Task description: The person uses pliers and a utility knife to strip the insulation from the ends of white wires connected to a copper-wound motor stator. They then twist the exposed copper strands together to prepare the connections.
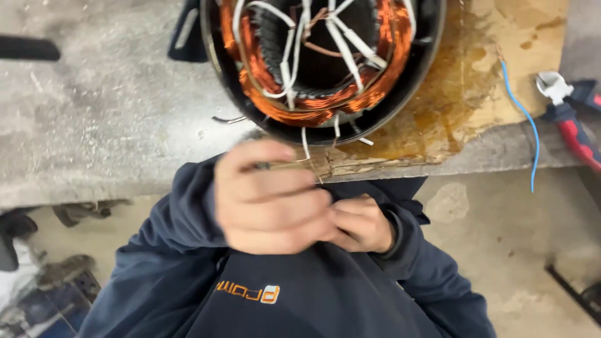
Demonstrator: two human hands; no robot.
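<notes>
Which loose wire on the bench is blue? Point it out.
The thin blue wire draped over the bench edge beside the red-handled pliers. The wires in the copper-wound motor stator are white-sleeved.

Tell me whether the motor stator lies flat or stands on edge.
Flat: the motor stator rests bore-up on the workbench, copper windings facing the camera.

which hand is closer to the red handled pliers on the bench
Right. The right hand is nearer the pliers, though well apart, below and to their left. The left hand is farther left, under the motor stator.

Both hands (300,209) pinch wire ends below the motor stator (322,62)
</notes>
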